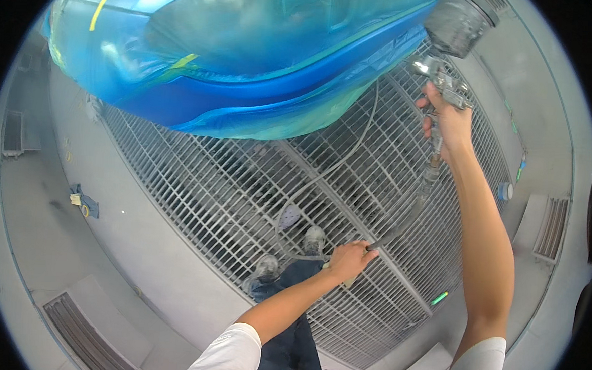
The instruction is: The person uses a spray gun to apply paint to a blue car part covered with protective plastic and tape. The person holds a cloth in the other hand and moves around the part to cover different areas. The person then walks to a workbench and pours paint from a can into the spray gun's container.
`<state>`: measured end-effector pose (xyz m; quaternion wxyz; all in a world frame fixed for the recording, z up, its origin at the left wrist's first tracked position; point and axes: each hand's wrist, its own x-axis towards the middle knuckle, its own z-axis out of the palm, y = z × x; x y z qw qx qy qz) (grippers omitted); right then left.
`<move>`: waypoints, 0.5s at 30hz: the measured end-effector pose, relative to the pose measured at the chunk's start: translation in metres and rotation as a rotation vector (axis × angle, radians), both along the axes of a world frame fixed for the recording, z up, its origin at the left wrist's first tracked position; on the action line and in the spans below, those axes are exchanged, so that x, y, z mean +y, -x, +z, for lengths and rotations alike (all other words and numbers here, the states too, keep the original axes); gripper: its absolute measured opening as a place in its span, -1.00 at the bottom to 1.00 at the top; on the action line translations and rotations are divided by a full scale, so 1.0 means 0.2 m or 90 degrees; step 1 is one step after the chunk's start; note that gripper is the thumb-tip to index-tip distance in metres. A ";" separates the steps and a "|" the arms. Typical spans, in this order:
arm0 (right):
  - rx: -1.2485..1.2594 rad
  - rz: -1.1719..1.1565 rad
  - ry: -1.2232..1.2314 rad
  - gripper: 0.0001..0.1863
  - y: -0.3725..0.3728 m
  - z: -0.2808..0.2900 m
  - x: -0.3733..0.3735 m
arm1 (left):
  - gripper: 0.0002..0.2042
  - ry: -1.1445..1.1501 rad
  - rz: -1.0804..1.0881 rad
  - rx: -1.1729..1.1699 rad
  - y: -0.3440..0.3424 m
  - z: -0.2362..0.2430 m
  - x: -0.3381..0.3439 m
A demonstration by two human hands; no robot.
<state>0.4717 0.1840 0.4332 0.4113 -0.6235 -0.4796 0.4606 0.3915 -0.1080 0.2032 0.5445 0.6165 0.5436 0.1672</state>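
Note:
My right hand [450, 123] is wrapped round the handle of a metal spray gun [456, 93] at the upper right, with its grey cup [460, 23] on top. From the gun's handle a dark air hose [404, 221] runs down to my left hand [351, 260], which is closed round it in front of my legs. Beyond the gun's left side stretches a blue car body panel [247, 95], partly covered with greenish translucent masking film [299, 121]. A yellow tape strip [109, 1] sticks to it at the upper left.
Underfoot lies a metal floor grating [222, 188], crossed by a thin looping hose [340, 164]. My shoes [314, 239] stand on it. Along the left ledge are a rag and a tape roll [85, 210]. A small blue-and-white container [505, 190] sits at the right.

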 end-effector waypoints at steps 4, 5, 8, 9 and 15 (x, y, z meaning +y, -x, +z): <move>-0.063 -0.080 -0.095 -0.71 -0.25 -0.09 0.22 | -0.52 -0.078 0.100 -0.071 -0.35 -0.01 0.25; -0.117 -0.116 -0.134 -0.76 -0.28 -0.14 0.24 | -0.56 -0.072 0.091 -0.034 -0.42 -0.04 0.31; -0.121 -0.049 -0.176 -0.78 -0.32 -0.31 0.15 | -0.62 -0.028 0.100 0.031 -0.51 -0.17 0.37; -0.070 -0.036 -0.139 -0.78 -0.31 -0.37 0.08 | -0.67 0.012 0.093 0.050 -0.52 -0.21 0.35; 0.233 0.240 0.017 -0.85 -0.05 -0.66 -0.33 | -0.67 0.183 0.106 0.114 -0.42 -0.36 0.16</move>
